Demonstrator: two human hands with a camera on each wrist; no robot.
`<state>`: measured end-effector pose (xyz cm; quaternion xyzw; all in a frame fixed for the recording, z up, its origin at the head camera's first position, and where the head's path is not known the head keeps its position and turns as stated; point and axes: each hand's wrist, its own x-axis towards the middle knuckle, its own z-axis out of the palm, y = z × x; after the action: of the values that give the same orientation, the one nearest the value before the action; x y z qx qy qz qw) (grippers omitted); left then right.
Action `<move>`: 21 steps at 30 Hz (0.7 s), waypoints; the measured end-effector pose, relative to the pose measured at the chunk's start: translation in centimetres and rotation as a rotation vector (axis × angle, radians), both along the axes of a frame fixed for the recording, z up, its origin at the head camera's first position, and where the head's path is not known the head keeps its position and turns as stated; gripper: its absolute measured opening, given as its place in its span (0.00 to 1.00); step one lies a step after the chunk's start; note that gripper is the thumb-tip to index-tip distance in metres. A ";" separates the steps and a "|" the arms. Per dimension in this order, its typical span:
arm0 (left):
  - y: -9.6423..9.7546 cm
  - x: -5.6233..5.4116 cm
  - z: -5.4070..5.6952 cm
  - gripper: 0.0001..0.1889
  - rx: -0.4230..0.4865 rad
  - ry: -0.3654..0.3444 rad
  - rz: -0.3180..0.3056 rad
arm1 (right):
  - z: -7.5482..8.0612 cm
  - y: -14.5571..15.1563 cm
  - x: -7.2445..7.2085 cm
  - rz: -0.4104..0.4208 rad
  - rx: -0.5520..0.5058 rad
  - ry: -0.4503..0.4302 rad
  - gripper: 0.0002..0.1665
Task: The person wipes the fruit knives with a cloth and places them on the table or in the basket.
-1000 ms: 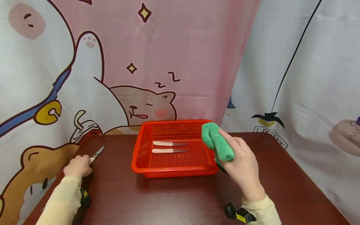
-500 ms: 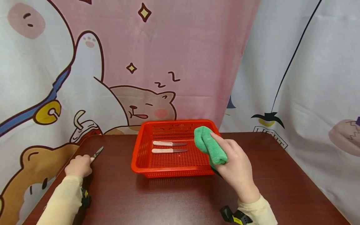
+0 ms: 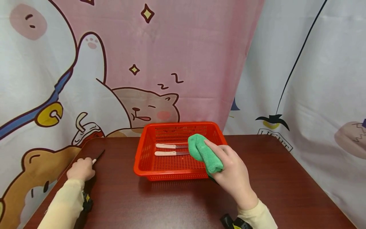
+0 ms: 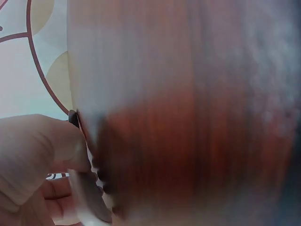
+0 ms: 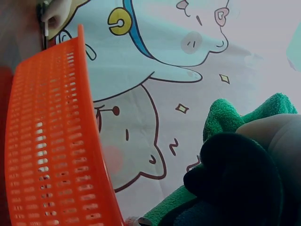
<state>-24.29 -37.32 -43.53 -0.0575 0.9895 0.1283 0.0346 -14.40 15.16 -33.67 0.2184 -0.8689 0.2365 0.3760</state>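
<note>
At the table's left, my left hand point(image 3: 81, 170) grips a small knife point(image 3: 98, 156) by its pale handle. Its thin blade points away to the upper right, almost edge-on in the head view. In the left wrist view, my fingers and the knife point(image 4: 90, 197) with its toothed edge are close over the tabletop. A folded green cloth point(image 3: 204, 153) is pinched between thumb and fingers of my right hand point(image 3: 233, 170), above the right part of a red plastic basket point(image 3: 143, 173). Two pale-handled serrated knives point(image 3: 166, 153) lie in the basket, their blade tips hidden behind the cloth.
The basket stands at the back middle of a dark reddish-brown table point(image 3: 171, 203). Behind the table hangs a printed curtain point(image 3: 197, 63) with cartoon animals. Each wrist wears a black camera; one shows at the right sleeve point(image 3: 258, 216).
My right hand has moved left and slightly down with the green cloth, now further over the basket. The knife in my left hand has turned, so its blade looks thinner and darker.
</note>
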 end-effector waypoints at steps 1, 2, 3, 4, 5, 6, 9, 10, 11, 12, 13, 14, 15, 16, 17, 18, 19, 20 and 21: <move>0.0 0.0 0.0 0.17 0.004 0.004 0.002 | -0.1 -0.1 0.0 0.003 0.004 0.001 0.49; -0.1 -0.1 -0.1 0.17 0.009 0.005 0.003 | -0.1 -0.3 0.0 0.009 0.008 0.002 0.49; -0.1 -0.1 -0.2 0.17 0.015 0.005 0.003 | -0.2 -0.4 0.0 0.017 0.011 0.007 0.49; -0.1 -0.1 -0.2 0.16 0.020 0.007 0.003 | -0.2 -0.5 0.1 0.025 0.012 0.010 0.49; -0.1 -0.1 -0.1 0.16 0.026 0.008 0.003 | -0.3 -0.6 0.1 0.032 0.014 0.012 0.49; -0.1 -0.1 -0.1 0.16 0.032 0.009 0.003 | -0.4 -0.7 0.1 0.042 0.014 0.019 0.49; 0.1 -0.1 0.1 0.15 0.050 0.016 -0.016 | -0.5 -1.1 0.1 0.068 0.014 0.032 0.48; 0.2 -0.1 0.2 0.15 0.054 0.026 -0.023 | -0.6 -1.2 0.1 0.074 0.013 0.036 0.47; 0.3 -0.1 0.2 0.15 0.060 0.037 -0.034 | -0.6 -1.4 0.0 0.079 0.014 0.037 0.47; 0.5 -0.2 0.3 0.15 0.064 0.055 -0.047 | -0.7 -1.5 0.1 0.085 0.015 0.039 0.47; 0.7 -0.2 0.4 0.15 0.068 0.075 -0.058 | -0.7 -1.7 0.1 0.087 0.017 0.037 0.47; 1.0 -0.2 0.5 0.14 0.073 0.097 -0.069 | -0.8 -1.8 0.1 0.090 0.018 0.035 0.47; 1.3 -0.3 0.6 0.14 0.077 0.121 -0.082 | -0.8 -2.0 0.1 0.093 0.020 0.033 0.47; 1.7 -0.3 0.8 0.13 0.082 0.146 -0.092 | -0.9 -2.1 0.1 0.095 0.021 0.029 0.48; 2.0 -0.3 0.9 0.12 0.088 0.169 -0.104 | -0.9 -2.2 0.2 0.096 0.023 0.026 0.48; 2.5 -0.3 1.2 0.11 0.094 0.193 -0.115 | -1.0 -2.3 0.2 0.097 0.024 0.023 0.48; 2.9 -0.3 1.5 0.11 0.100 0.216 -0.127 | -1.0 -2.4 0.2 0.098 0.024 0.020 0.48; 3.3 -0.2 1.8 0.10 0.108 0.240 -0.140 | -1.0 -2.5 0.2 0.101 0.023 0.018 0.49; 3.7 -0.2 2.2 0.09 0.118 0.263 -0.152 | -1.0 -2.6 0.3 0.103 0.023 0.017 0.49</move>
<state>-24.50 -33.67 -41.35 0.0368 0.9777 0.1896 -0.0825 -14.14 12.56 -34.68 0.2693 -0.8558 0.2440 0.3681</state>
